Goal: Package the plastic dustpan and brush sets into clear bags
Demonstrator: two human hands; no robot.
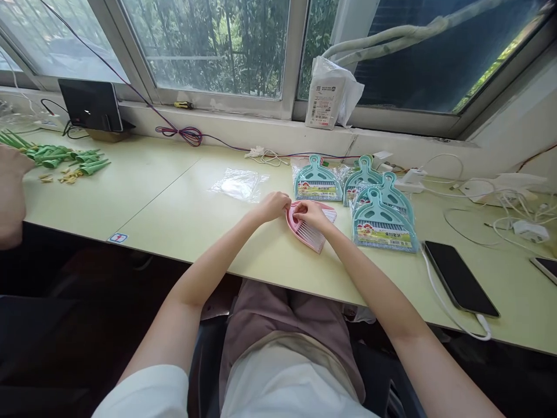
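While the pink plastic dustpan-and-brush set (pixel 310 237) is lying flat on the pale yellow-green bench (pixel 174 191), both hands are working at its narrow handle end. The right hand (pixel 311 212) is pinching thumb and fingers at the brush's handle, above the pale bristles. The left hand (pixel 275 204) is curling its fingers against the set's tip; whether these are truly gripping or only steadying it, I cannot tell. A crumpled clear plastic bag (pixel 237 184) is lying beyond the left hand, and bagged teal plastic dustpan-and-brush sets (pixel 385 232) are resting just to the right, near a black phone (pixel 461 278) with a white cable.

Judging by its thin moulded plastic, the pink set is probably being light and fairly stiff, with smooth, slightly slippery faces and a springy bristle row. Its handle and thick rim are offering the surest hold; squeezing the bristles would be risking bending them.
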